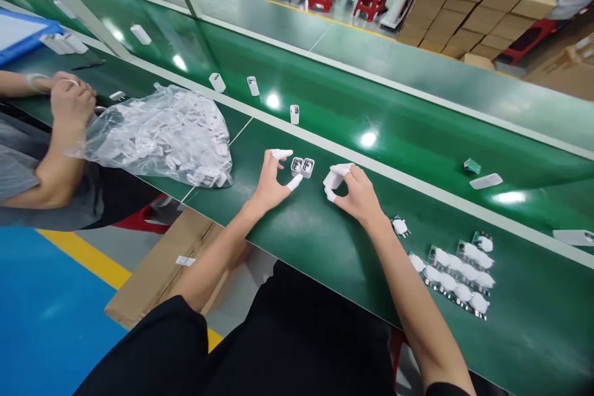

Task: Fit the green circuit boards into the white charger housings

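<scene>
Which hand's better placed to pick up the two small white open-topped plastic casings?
Probably the left hand: it is open, right beside the two small white open-topped plastic casings. The right hand is farther from them and seems to grip a pale boxy plastic piece.

Bag: formed of clear, crinkled, shiny plastic | casings right of bag: seen as smooth white plastic | green strip beyond bag: glossed, glare thrown back | tabletop under bag: finished smooth, softly sheened | carton below bag: made of matt brown cardboard
</scene>
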Demonstrator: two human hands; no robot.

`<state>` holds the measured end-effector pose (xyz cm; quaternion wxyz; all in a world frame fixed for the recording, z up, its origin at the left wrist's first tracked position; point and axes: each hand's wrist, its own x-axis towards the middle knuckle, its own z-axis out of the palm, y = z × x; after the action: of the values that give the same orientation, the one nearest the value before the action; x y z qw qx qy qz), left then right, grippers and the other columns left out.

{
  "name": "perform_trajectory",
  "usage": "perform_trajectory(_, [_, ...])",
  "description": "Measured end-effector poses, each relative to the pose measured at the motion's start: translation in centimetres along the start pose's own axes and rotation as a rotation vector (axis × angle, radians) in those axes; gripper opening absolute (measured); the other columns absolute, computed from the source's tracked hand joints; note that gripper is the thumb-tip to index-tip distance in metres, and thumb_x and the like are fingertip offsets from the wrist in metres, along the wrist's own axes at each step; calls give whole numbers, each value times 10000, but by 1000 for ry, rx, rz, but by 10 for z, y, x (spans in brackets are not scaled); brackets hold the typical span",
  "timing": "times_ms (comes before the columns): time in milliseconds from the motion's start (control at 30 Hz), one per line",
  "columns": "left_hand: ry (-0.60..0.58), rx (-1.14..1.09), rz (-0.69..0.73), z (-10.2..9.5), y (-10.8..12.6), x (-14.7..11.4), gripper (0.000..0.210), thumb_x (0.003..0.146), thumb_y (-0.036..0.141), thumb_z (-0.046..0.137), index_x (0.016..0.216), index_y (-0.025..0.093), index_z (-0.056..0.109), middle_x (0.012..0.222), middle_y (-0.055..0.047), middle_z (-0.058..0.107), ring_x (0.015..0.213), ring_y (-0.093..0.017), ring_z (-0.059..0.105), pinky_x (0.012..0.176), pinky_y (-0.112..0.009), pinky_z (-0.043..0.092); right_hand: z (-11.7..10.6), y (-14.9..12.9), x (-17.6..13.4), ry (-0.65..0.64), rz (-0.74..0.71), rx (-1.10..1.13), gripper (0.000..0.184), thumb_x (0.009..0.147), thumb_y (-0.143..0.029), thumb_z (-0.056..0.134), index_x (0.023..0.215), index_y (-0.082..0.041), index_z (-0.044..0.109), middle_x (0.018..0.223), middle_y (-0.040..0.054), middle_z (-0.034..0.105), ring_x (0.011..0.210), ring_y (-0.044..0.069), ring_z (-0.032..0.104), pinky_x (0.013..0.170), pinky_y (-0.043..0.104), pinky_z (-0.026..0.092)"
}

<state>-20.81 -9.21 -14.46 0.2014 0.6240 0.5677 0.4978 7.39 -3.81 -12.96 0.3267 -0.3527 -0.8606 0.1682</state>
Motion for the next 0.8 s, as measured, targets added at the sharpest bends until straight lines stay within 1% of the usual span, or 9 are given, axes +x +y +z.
perform_trajectory(33, [-97, -27, 1, -5, -12, 11, 691, 869, 296, 867, 1506, 244, 606, 1463, -134, 572, 1323, -267, 622, 1033, -408, 585, 6, 4, 6, -35, -8, 10, 518, 927, -207, 737, 1440, -228, 667, 1286, 152, 758, 1153, 353, 728, 1033, 559, 605])
perform_trajectory(100, [-289, -93, -4, -9, -31, 27, 733, 873, 325, 878, 1546, 246, 601, 1508, -134, 592, 1351, -270, 641, 1081, -425, 593, 18, 10, 13, -66, -24, 45, 550, 926, -178, 712, 1468, -246, 648, 1335, 147, 745, 1208, 348, 728, 1065, 558, 611])
perform_trajectory(167, [-385, -128, -16, -9, -44, 36, 680, 882, 368, 887, 1504, 225, 652, 1433, -116, 684, 1269, -259, 689, 1098, -443, 589, 26, 12, 14, -59, -40, 66, 505, 947, -165, 683, 1439, -272, 655, 1379, 132, 730, 1275, 327, 722, 1097, 543, 617])
perform_trajectory(267, [-371, -161, -50, -6, -53, 37, 534, 887, 399, 891, 1352, 189, 735, 1292, -100, 778, 1168, -251, 733, 1082, -450, 594, 32, 12, 8, -35, -56, 88, 379, 998, -189, 675, 1365, -281, 683, 1375, 120, 733, 1367, 315, 703, 1127, 543, 613])
perform_trajectory(400, [-216, -279, -45, -8, -49, 32, 468, 839, 355, 921, 1213, 162, 718, 1250, -120, 790, 1109, -242, 762, 1073, -449, 613, 32, 2, 9, 40, -67, 81, 287, 1036, -261, 732, 1322, -274, 708, 1250, 104, 781, 1360, 336, 715, 1109, 578, 595])
perform_trajectory(500, [-147, -325, 38, -18, -23, 32, 382, 879, 282, 877, 1189, 171, 683, 1150, -92, 775, 990, -199, 747, 978, -394, 628, 21, -18, 22, 170, -88, 70, 198, 1027, -275, 774, 1221, -276, 739, 1187, 87, 788, 1178, 306, 755, 1004, 526, 604])
perform_trajectory(600, [-215, -249, 219, -30, 25, 45, 354, 904, 217, 849, 1219, 206, 689, 1059, -38, 724, 865, -154, 677, 824, -320, 594, -4, -49, 40, 259, -115, 89, 119, 1026, -256, 774, 1134, -271, 724, 1040, 49, 760, 933, 247, 712, 853, 445, 567])
perform_trajectory(700, [-263, -125, 485, -36, 80, 68, 361, 905, 178, 819, 1240, 221, 693, 1067, -39, 684, 882, -169, 648, 778, -315, 555, -39, -77, 53, 284, -122, 112, 66, 1052, -211, 713, 1078, -267, 695, 963, 20, 734, 862, 223, 659, 808, 412, 509])
perform_trajectory(800, [-302, -30, 641, -35, 128, 91, 208, 903, 143, 781, 1074, 206, 680, 1021, -35, 626, 849, -168, 600, 716, -304, 490, -74, -90, 54, 289, -64, 206, 96, 1069, -173, 669, 1036, -263, 682, 958, 6, 711, 861, 199, 642, 800, 384, 502])
